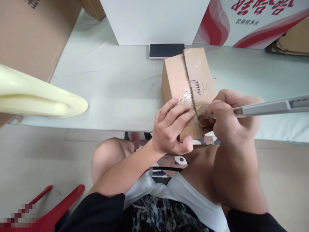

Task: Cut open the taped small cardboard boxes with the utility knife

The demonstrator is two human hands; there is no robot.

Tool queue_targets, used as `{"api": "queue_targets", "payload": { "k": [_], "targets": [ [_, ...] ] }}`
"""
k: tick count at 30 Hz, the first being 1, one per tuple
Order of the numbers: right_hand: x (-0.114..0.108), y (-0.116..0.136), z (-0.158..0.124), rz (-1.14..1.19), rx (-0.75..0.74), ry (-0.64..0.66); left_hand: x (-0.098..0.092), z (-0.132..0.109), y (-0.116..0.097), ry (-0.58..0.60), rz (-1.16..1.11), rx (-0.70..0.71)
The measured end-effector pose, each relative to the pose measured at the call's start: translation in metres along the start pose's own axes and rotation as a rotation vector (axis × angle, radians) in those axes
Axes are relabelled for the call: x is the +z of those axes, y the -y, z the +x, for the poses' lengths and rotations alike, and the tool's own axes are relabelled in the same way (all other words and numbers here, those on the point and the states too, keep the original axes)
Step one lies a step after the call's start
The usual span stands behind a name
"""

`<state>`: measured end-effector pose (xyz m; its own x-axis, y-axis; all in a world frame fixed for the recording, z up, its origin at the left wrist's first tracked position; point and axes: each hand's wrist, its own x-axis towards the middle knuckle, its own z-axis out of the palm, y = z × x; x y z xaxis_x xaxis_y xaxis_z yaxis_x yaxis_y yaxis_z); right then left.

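A small cardboard box (175,75) sits at the front edge of the table, a seam running lengthwise along its top with tape and torn patches beside it. My left hand (170,127) holds the near left part of this box, its fingers laid across the top and the thumb at the near side. In my right hand (234,119) is a utility knife (267,108), gripped close to the front, its grey handle pointing right. The knife's tip meets the box near the front end of the seam, where a piece of cardboard is lifted.
Behind the box a phone (166,51) lies on the pale-green covered table (116,93). A white panel (154,19) and a red-and-white printed carton (241,24) stand at the back. Large cardboard (31,35) and a smooth yellow object (41,93) are at left.
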<state>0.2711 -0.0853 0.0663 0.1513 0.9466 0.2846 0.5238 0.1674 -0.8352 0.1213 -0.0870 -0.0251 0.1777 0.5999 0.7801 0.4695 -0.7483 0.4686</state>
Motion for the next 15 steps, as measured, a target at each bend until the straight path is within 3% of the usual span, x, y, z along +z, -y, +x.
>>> {"api": "queue_targets", "payload": {
  "k": [15],
  "targets": [
    [0.0012, -0.0007, 0.0015, -0.012, -0.02, 0.013, -0.001, -0.0005, 0.0017, 0.015, 0.0, 0.02]
  ]
}}
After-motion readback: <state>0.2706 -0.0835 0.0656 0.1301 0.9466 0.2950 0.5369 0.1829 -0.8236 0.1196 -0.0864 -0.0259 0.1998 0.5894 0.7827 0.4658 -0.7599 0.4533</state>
